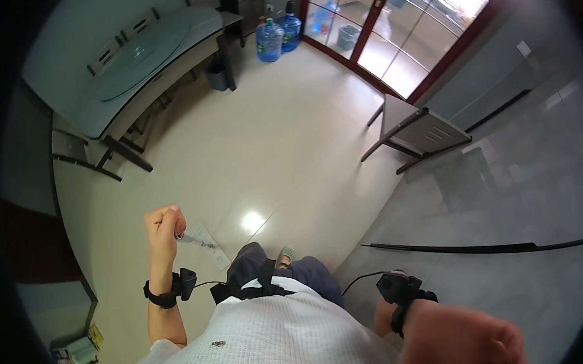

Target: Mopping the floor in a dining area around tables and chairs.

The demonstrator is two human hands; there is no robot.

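My left hand point(164, 225) is closed in a fist at left of centre, round the pale grey pole of a flat mop point(209, 247). The pole runs down from under my fingers, and the long white mop head lies on the floor just left of my legs. My right hand point(474, 337) is raised close to the camera at the lower right. It looks blurred, with the fingers curled in; whatever it may hold is hidden. Each wrist wears a black strap with a small black device and a cable.
A glass-topped dining table point(94, 120) with chairs stands at far left, a bin point(217, 75) beneath it. Blue water bottles point(269, 41) stand beside the glass sliding door point(389, 32). A chair point(427, 132) is by the right wall; a black strip point(453, 247) runs near my right.
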